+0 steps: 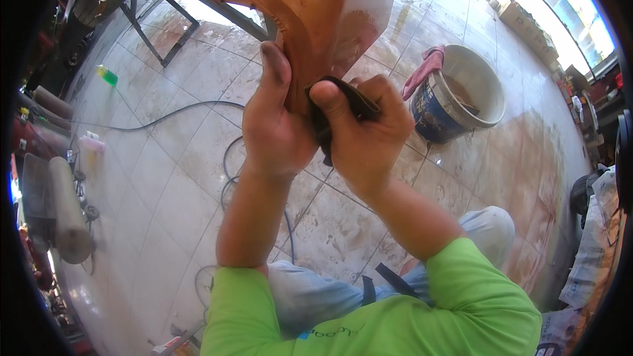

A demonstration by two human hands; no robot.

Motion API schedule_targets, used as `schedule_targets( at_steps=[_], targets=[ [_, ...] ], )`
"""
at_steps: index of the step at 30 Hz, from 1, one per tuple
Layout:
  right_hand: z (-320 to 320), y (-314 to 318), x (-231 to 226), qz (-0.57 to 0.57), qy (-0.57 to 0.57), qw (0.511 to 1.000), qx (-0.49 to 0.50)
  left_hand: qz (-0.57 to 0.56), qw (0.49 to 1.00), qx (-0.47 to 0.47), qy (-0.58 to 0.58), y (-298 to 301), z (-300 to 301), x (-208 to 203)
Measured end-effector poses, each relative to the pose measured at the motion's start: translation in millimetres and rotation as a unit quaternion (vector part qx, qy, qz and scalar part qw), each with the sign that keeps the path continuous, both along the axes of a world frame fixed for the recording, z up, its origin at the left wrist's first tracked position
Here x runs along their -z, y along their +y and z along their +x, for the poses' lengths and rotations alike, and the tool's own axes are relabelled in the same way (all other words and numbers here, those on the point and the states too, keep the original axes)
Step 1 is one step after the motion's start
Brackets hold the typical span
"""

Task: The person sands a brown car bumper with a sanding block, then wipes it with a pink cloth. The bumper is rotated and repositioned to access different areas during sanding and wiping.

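A glossy orange-brown curved metal panel (366,10) fills the top centre, its arched, notched edge sweeping in from the left, its tapered lower end pointing down toward the person, with that end's long axis running roughly away from the body. The left hand (280,122) lies against this end, thumb upright along the arch edge; its fingers are hidden, so I cannot tell how far they close. The right hand (369,125) pinches a dark, flexible folded sheet (361,104) between thumb and curled fingers, just beside the panel's end, one fold slanting down to the right. Pale, stained floor tiles (165,178) spread left of the forearms, crossed by a thin dark hose (198,103). To the right, near the right hand, stands a white plastic bucket (433,113) with blue printing, a pink cloth (425,72) over its rim. Lettering also marks the lime-green shirt (481,296) and a brown cardboard box (527,29).
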State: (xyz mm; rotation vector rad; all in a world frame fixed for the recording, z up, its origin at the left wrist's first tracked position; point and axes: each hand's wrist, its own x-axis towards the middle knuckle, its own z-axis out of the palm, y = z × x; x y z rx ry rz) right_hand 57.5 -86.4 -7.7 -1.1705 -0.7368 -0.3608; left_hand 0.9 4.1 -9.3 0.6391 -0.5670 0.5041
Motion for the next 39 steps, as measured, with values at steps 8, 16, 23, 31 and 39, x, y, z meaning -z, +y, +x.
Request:
schedule_targets(
  at_steps=[8,16,23,31,39],
  targets=[
    [-5.6,-3.1,22.6,0.010,0.005,1.000,-0.028,-0.026,0.999,-0.026,0.014,-10.4,-2.1,-11.7],
    [-4.7,-4.0,7.8,0.022,-0.001,0.999,-0.029,-0.030,1.000,-0.007,0.005,-9.4,0.2,-6.4],
    [2.7,-1.0,-24.3,-0.034,0.039,0.999,-0.013,-0.004,0.999,0.039,-0.016,-0.5,-3.1,-6.2],
    [10.4,6.8,-28.9,0.028,0.042,0.997,-0.066,-0.032,0.998,0.040,-0.025,-7.1,-1.9,-16.3],
    [14.9,1.0,-36.7,0.017,0.082,0.992,-0.095,0.003,0.998,-0.048,0.039,-10.6,-4.5,-13.8]
  ],
)
